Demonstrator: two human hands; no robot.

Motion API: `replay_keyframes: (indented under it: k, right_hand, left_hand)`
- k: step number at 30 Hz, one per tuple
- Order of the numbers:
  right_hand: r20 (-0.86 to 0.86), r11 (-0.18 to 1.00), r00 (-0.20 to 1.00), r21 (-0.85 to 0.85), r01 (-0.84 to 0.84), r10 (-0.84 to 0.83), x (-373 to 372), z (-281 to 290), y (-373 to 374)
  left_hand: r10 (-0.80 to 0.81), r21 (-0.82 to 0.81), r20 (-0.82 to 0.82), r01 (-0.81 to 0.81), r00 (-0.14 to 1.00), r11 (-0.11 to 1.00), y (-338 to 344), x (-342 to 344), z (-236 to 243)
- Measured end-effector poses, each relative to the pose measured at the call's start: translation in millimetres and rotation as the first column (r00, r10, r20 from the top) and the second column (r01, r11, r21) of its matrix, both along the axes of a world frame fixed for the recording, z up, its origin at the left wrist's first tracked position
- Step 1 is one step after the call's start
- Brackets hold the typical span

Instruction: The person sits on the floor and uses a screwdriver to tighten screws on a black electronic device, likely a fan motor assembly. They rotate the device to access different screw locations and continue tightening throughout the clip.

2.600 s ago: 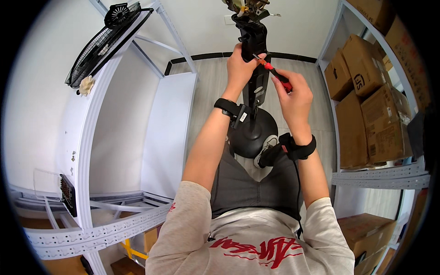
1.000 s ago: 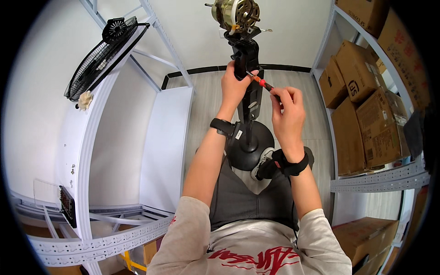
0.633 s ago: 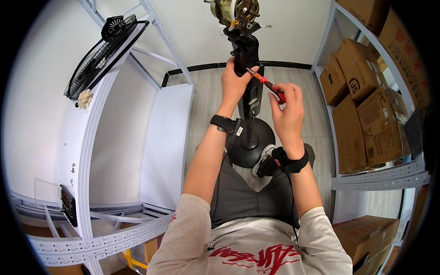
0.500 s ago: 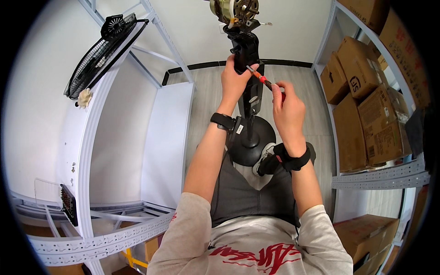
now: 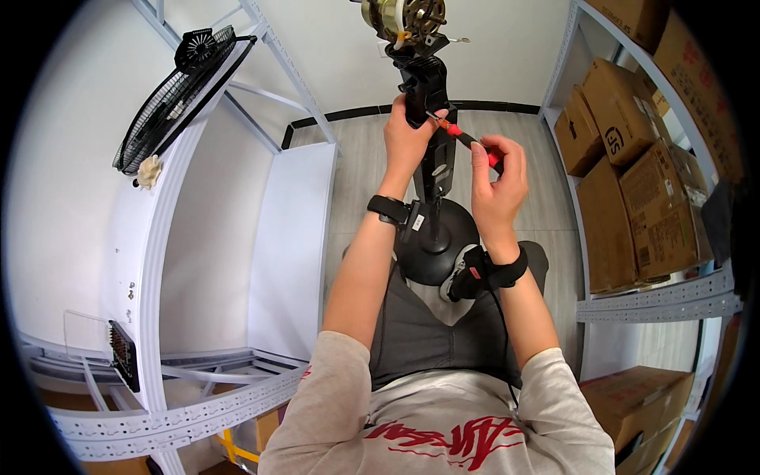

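Observation:
In front of me stands a pedestal fan without its blades, its bare motor [image 5: 404, 19] at the top. My left hand [image 5: 407, 141] is wrapped round the black housing of the fan stand [image 5: 427, 83] below that motor. A screwdriver [image 5: 465, 138] with a red and black handle slants from my right hand [image 5: 500, 178], pinched between thumb and fingers. Its tip meets the housing's right side close to my left fingertips; any screw there is too small to make out. The round black base [image 5: 427, 257] rests on the floor by my shoe.
On the left, a white shelf [image 5: 146, 261] carries a black fan grille [image 5: 170, 111], a pale flower [image 5: 148, 172] and a dark rectangular item [image 5: 123, 355]. Cardboard boxes [image 5: 609, 222] fill the metal rack on the right. A white wall rises behind the fan.
My right hand has turned on the screwdriver handle, its fingers now raised and more of the palm side showing. The left hand keeps its hold on the fan stand.

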State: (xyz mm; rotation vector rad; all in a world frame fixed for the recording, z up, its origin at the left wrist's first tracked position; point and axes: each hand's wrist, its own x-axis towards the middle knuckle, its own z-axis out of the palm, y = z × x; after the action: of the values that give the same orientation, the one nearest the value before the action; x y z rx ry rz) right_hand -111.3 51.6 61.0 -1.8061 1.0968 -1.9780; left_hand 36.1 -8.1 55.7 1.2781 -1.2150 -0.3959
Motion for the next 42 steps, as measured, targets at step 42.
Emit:
replay_keyframes:
  k: [42]
  right_hand:
    - [-0.283, 1.000, 0.959, 0.015, 0.027, -0.021, -16, 10, 8]
  left_hand:
    - [0.037, -0.045, 0.034, -0.035, 0.999, 0.998, -2, 1, -6]
